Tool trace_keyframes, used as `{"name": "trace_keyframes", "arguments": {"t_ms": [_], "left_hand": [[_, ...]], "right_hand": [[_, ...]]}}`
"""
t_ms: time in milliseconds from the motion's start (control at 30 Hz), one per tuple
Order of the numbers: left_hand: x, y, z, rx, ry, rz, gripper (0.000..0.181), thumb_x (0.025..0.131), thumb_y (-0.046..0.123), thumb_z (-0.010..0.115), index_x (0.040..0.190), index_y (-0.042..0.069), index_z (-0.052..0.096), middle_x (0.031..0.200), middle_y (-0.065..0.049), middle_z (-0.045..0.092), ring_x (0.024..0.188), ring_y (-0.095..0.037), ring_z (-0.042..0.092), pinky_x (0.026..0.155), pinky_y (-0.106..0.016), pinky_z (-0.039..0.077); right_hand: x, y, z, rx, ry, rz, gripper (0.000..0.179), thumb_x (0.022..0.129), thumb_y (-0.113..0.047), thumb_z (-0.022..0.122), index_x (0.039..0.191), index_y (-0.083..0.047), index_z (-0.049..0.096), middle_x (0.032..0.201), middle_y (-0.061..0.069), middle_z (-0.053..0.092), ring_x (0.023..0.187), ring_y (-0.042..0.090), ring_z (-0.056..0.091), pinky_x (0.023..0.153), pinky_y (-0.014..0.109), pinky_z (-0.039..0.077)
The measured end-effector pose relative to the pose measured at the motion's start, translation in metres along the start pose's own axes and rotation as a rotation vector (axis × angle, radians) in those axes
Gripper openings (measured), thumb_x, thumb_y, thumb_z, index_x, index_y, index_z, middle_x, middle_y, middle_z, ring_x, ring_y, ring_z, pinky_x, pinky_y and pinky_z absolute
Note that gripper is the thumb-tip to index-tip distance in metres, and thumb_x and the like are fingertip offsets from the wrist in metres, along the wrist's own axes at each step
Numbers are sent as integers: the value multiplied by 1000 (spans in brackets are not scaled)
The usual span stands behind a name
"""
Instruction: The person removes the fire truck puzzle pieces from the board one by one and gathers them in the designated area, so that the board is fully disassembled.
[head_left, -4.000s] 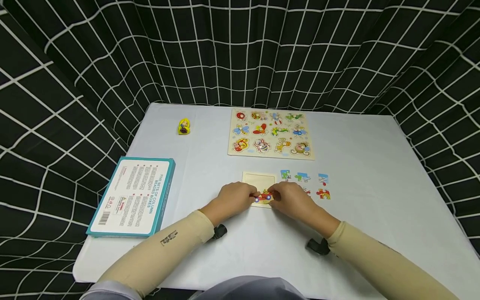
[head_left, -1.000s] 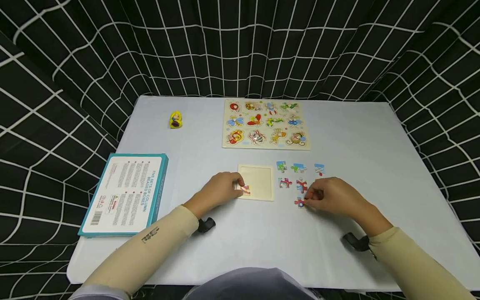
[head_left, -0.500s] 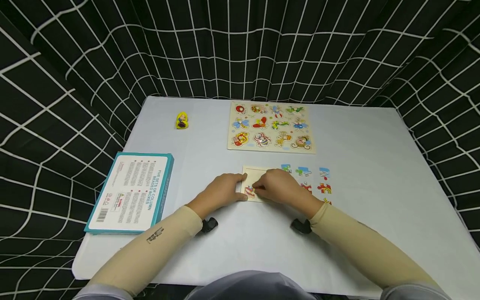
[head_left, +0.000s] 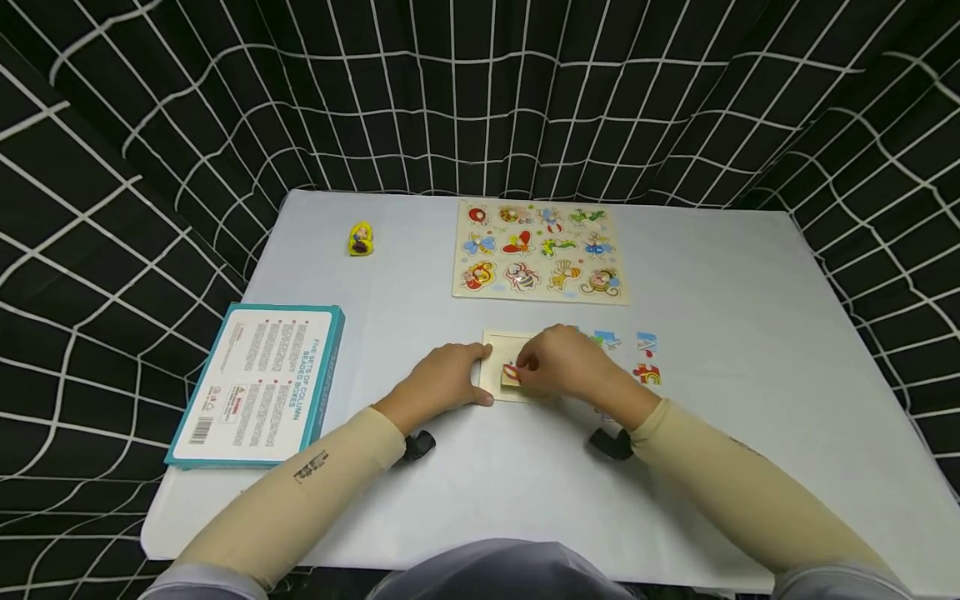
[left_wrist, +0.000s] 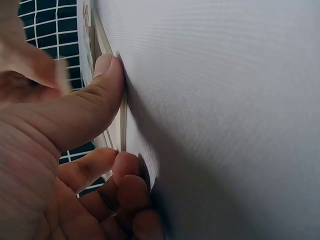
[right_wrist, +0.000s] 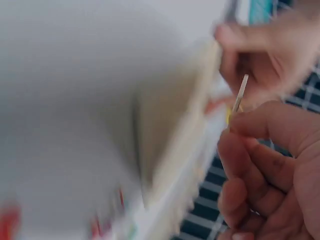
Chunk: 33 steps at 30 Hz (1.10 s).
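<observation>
A small square wooden puzzle board (head_left: 491, 337) with a raised rim lies in front of me. My left hand (head_left: 438, 379) grips its left edge, index finger at the upper part and thumb at the lower corner. Over the board's left half my right hand (head_left: 566, 362) pinches a jigsaw piece (head_left: 511, 375) with red and yellow print. In the right wrist view this piece (right_wrist: 241, 92) shows edge-on between thumb and fingertips. The right hand and forearm cover the board's right side and some loose pieces.
Loose jigsaw pieces lie right of the board, among them a blue one (head_left: 647, 342) and a red-yellow one (head_left: 647, 375). Behind stands an insect puzzle board (head_left: 540, 250). A yellow figurine (head_left: 361, 239) is at back left, a teal-edged box (head_left: 255, 383) at left.
The right hand has moved from the loose pieces leftward onto the board, carrying a piece. The left hand has let go of a red-white piece and now holds the board's edge.
</observation>
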<state>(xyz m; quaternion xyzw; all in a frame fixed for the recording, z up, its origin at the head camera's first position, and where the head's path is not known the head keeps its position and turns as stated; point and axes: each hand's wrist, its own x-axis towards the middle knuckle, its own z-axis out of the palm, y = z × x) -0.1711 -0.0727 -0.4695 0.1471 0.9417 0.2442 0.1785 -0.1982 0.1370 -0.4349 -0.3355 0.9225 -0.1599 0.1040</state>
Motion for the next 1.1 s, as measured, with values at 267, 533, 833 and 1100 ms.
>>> {"name": "trace_keyframes", "arguments": {"t_ms": [267,533,833,1100], "left_hand": [[-5,-4,-7,34,-3,-9,81,74,37,87,141,9,52,135,-10,57,120,-29,55,98,-42,42],[-10,-8,-13,49,-18,-25,81,73,36,87,141,10,52,132,-11,59,115,-28,57,94,-42,43],[-11,-13,-9,12,-27,-59,84,74,37,87,143,11,48,132,-12,58,114,-26,56,94,-42,44],[-24,-22,-35,-96,49,84,82,90,47,68,151,14,24,99,-1,58,75,-16,55,68,-34,47]], "right_hand": [[-48,29,-17,51,-126,160,12,82,-22,75,72,-23,70,62,-14,59,59,8,52,56,29,44],[-68,41,4,14,-90,139,14,77,-19,77,70,-26,67,65,-16,55,64,8,49,58,29,42],[-64,44,12,-1,-57,109,14,78,-22,81,72,-27,70,67,-17,55,66,7,49,58,28,42],[-78,45,-14,145,7,158,6,85,-26,77,88,-21,75,73,-15,62,62,7,51,56,28,43]]}}
